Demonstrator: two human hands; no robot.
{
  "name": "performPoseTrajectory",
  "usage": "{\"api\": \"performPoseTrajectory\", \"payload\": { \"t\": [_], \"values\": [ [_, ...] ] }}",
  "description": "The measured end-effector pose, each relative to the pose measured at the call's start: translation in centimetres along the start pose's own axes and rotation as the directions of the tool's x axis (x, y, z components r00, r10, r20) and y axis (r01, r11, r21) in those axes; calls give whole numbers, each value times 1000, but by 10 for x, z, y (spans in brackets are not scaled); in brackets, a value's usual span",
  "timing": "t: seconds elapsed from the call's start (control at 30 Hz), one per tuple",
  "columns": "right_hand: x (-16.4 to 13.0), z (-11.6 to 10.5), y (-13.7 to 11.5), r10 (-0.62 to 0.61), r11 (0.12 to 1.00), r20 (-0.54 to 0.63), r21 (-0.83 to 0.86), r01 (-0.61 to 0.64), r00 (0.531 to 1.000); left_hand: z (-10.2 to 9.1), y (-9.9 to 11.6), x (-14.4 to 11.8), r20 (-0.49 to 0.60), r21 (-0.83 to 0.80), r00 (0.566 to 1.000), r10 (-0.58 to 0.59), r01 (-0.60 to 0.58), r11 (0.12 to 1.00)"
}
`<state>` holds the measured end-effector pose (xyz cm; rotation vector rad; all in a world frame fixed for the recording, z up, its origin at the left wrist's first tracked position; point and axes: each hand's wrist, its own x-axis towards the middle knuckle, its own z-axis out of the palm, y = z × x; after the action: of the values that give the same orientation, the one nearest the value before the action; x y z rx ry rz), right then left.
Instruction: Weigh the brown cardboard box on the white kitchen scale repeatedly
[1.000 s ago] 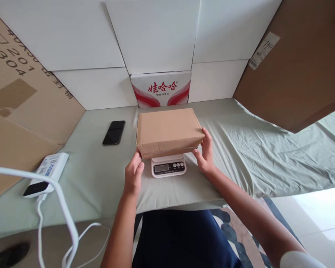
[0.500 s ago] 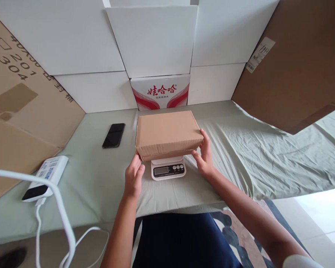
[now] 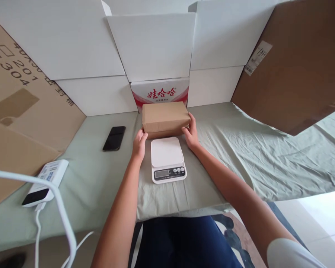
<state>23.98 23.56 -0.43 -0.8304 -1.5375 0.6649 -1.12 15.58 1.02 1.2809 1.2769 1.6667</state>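
Note:
Between my two hands is a closed brown cardboard box, just behind a white digital kitchen scale. My left hand grips the box's near left corner, thumb on the front face. At the right end, my right hand has its fingers along the side and its thumb on the front. The scale's platform is bare and its small display looks blank. Whether the box's underside touches the cloth, I cannot tell.
A black phone lies on the green cloth at the left. Nearer is a white device with a white cable. White boxes and a red-printed carton stand behind; large cardboard pieces flank both sides.
Both hands have carried the cardboard box from above the scale away from me, toward the printed carton. The scale's platform is now uncovered.

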Motion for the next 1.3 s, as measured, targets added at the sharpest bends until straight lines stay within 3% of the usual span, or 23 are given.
{"api": "performPoseTrajectory", "payload": {
  "t": [0.3, 0.53, 0.7, 0.97, 1.3],
  "values": [
    [-5, -4, 2, 88, 995, 60, 44, -91, 994, -7, -18, -3, -22, -29, 996, -83, 83, 996],
    [-9, -13, 24, 119, 991, -52, 63, -116, 991, -24, -24, 1, -204, -98, 970, -136, 118, 988],
    [-9, -13, 30, 153, 984, -55, 96, -147, 987, -23, -27, 0, -165, -72, 978, -127, 117, 991],
    [-9, -13, 9, 256, 950, -7, 185, -250, 967, -13, -27, -3, -125, -100, 979, -164, 152, 983],
    [-7, -13, -3, 179, 954, 147, 215, -208, 973, -9, -19, -5, 47, 10, 998, -46, 46, 999]
  ]
}}
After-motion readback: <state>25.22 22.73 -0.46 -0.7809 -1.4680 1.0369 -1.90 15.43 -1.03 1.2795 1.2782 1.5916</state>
